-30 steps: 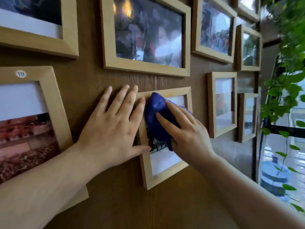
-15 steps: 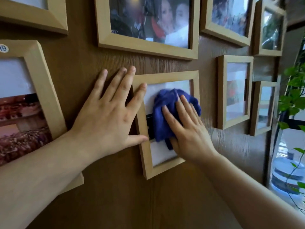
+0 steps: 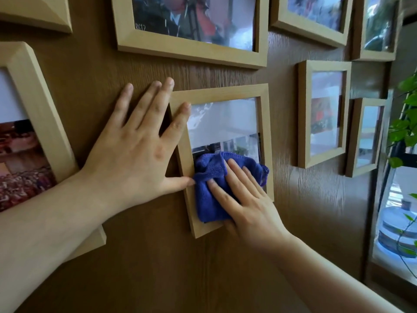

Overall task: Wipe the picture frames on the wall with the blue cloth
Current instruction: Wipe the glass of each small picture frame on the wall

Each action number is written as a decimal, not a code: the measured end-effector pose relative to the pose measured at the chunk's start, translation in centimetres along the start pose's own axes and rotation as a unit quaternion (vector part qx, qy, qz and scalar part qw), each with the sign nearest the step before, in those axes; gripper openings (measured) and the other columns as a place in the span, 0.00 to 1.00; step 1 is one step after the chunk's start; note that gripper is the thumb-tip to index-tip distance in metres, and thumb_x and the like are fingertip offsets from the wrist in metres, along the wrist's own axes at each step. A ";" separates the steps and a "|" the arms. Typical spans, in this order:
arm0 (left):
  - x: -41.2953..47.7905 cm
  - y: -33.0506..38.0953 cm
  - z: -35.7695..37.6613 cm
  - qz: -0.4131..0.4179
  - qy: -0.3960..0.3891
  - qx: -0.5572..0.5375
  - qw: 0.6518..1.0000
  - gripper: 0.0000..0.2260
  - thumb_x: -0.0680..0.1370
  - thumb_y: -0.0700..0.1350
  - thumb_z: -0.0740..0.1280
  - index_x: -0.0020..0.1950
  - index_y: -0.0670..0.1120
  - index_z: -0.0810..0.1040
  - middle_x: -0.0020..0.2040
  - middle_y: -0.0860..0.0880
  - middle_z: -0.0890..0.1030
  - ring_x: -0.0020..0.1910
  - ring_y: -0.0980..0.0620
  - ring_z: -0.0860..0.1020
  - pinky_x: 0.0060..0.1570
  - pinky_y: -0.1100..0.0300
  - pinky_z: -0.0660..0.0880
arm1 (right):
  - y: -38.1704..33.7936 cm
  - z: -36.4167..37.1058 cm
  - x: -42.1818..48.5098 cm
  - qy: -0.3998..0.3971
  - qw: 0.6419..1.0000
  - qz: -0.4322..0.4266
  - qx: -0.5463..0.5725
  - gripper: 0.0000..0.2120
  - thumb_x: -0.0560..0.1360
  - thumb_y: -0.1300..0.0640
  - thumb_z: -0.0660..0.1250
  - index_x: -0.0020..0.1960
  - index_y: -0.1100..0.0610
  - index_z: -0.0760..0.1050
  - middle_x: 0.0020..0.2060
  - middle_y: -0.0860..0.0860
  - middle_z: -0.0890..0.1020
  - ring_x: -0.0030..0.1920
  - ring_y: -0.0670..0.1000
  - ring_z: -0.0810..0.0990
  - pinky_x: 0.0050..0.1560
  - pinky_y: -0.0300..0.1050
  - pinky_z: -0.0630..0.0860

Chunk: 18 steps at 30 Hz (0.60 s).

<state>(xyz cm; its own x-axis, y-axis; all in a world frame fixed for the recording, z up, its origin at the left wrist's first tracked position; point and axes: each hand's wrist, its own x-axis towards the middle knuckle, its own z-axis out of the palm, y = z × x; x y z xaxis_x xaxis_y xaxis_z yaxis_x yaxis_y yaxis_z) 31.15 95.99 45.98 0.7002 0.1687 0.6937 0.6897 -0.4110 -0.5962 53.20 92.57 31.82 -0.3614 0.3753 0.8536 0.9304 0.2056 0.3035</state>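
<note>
A small light-wood picture frame [image 3: 218, 93] hangs on the brown wood-grain wall in the middle of the view. The crumpled blue cloth [image 3: 208, 190] lies against the lower part of its glass and bottom rail. My right hand [image 3: 246, 199] presses flat on the cloth, fingers spread over it. My left hand [image 3: 137, 150] rests flat on the wall beside the frame, fingers apart, with its forefinger and thumb touching the frame's left rail. The frame's lower right corner is hidden behind my right hand.
More wooden frames surround it: a large one above [image 3: 191, 50], one at the left [image 3: 40, 114], two small ones at the right [image 3: 302, 114] [image 3: 352, 136], others at the top right [image 3: 311, 35]. A green trailing plant [image 3: 406, 123] and a window stand at the far right.
My right hand has slid the blue cloth down from the top of the small frame's glass to its bottom. My left hand stays at the frame's left edge. The view has shifted down.
</note>
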 end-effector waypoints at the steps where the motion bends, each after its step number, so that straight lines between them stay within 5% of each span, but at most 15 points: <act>1: 0.0 0.0 0.0 0.000 0.000 0.001 1.000 0.50 0.65 0.72 0.59 0.78 0.42 0.53 0.78 0.33 0.50 0.77 0.36 0.52 0.74 0.35 0.47 | 0.4 0.0 0.3 0.001 1.000 -0.008 -0.004 0.33 0.77 0.50 0.63 0.77 0.50 0.52 0.76 0.58 0.55 0.77 0.58 0.50 0.75 0.60 0.54; 12: 0.1 0.1 -0.1 -0.002 -0.005 0.009 1.000 0.51 0.66 0.74 0.57 0.78 0.43 0.51 0.78 0.33 0.49 0.77 0.37 0.51 0.74 0.35 0.48 | 4.7 -2.4 7.3 0.110 0.992 0.062 -0.010 0.30 0.77 0.58 0.64 0.76 0.53 0.56 0.75 0.61 0.59 0.76 0.59 0.53 0.71 0.63 0.62; 18: 0.0 0.2 -0.1 -0.008 -0.007 0.008 1.000 0.51 0.65 0.73 0.61 0.78 0.43 0.52 0.78 0.33 0.50 0.77 0.37 0.53 0.74 0.36 0.47 | 1.4 -0.8 4.1 0.097 0.989 0.102 0.037 0.32 0.74 0.62 0.67 0.75 0.55 0.59 0.74 0.60 0.60 0.76 0.59 0.54 0.70 0.63 0.63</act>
<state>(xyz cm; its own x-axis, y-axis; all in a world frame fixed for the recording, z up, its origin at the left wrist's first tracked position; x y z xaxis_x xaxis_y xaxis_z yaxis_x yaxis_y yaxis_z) 31.29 95.84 45.93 0.6920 0.1868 0.6974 0.7032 -0.3933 -0.5924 53.08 93.65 36.06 -0.1412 0.2375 0.9611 0.9733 0.2110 0.0909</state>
